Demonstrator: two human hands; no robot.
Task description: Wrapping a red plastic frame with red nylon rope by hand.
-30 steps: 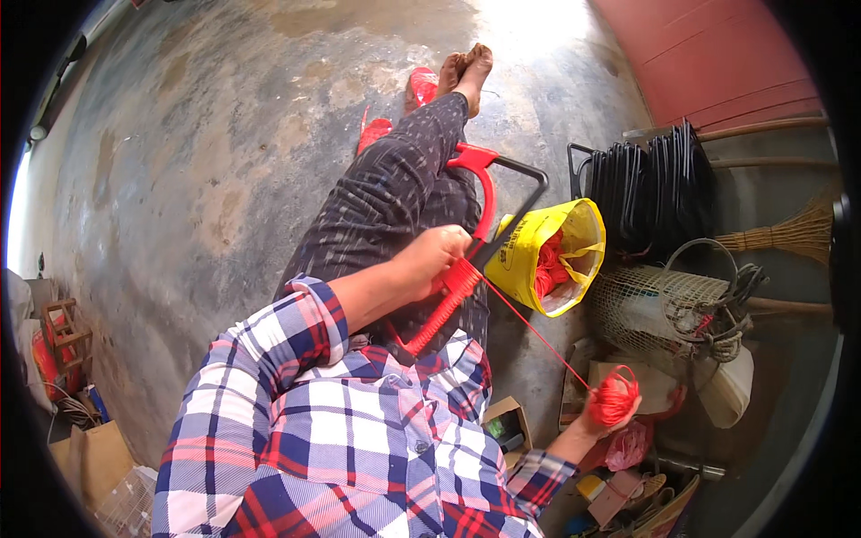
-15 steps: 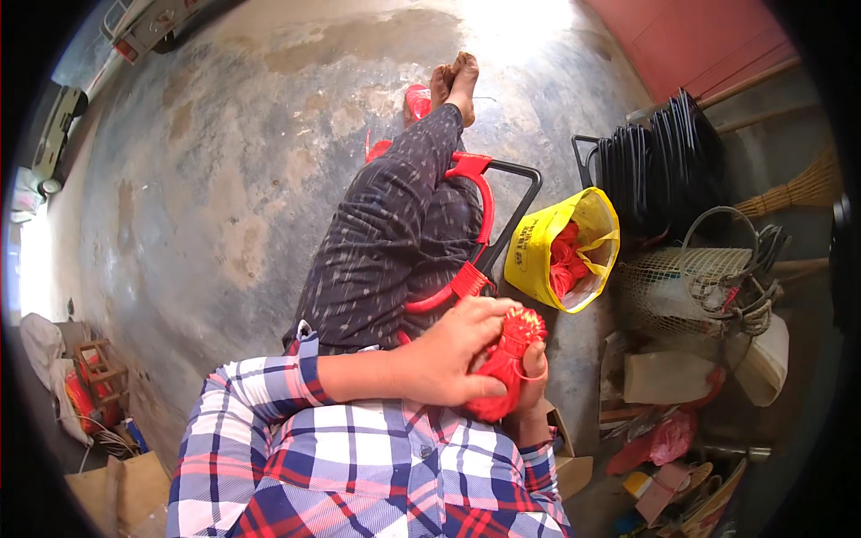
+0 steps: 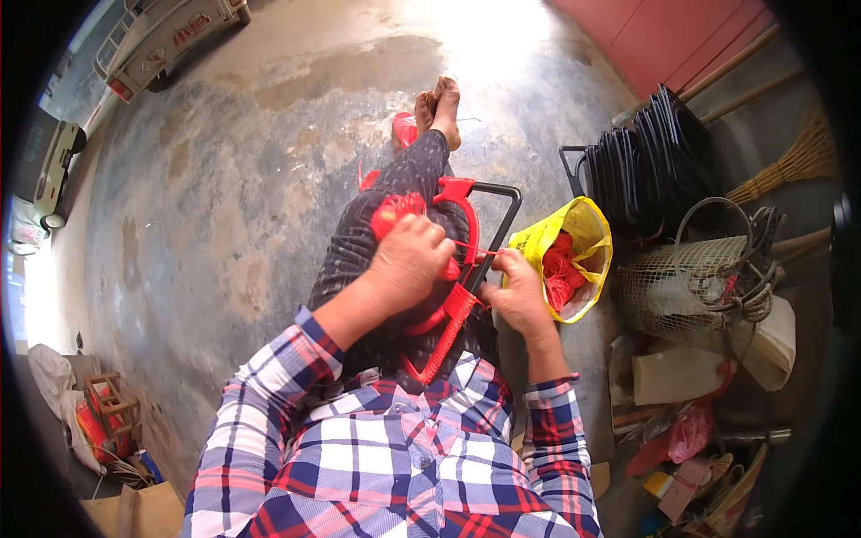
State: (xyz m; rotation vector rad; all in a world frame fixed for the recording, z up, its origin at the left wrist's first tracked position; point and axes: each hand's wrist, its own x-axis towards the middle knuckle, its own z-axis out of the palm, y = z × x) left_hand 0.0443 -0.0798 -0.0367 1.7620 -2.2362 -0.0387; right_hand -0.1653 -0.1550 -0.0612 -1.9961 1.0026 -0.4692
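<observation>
1. A round-mouthed bag of bright yellow plastic (image 3: 533,240) sits open at the person's right side; loose coils of red cord (image 3: 560,276) lie inside it.
2. Left of the yellow bag, across a lap in dark trousers with pale flecks (image 3: 354,251), rests an angular frame of black tubing (image 3: 506,221). It has a curved red section, and the part nearest the plaid shirt of red, white and blue (image 3: 377,448) is closely wrapped in red.
3. The left hand (image 3: 408,264) is above the lap, to the left of the yellow bag. Its fingers are closed around an elongated bundle of red cord (image 3: 395,211), which sticks out on both sides of the fist.
4. The right hand (image 3: 522,296) is just beside the yellow bag, on its left. Thumb and forefinger are narrowed on a thin red strand (image 3: 475,247) that runs across from the left hand; whether the other fingers touch the frame, I cannot tell.
5. Beyond the yellow bag stands a row of black tubular frames (image 3: 646,170). To its right lies a cylinder of pale wire mesh (image 3: 673,278), with a straw broom (image 3: 789,170) farther off.
</observation>
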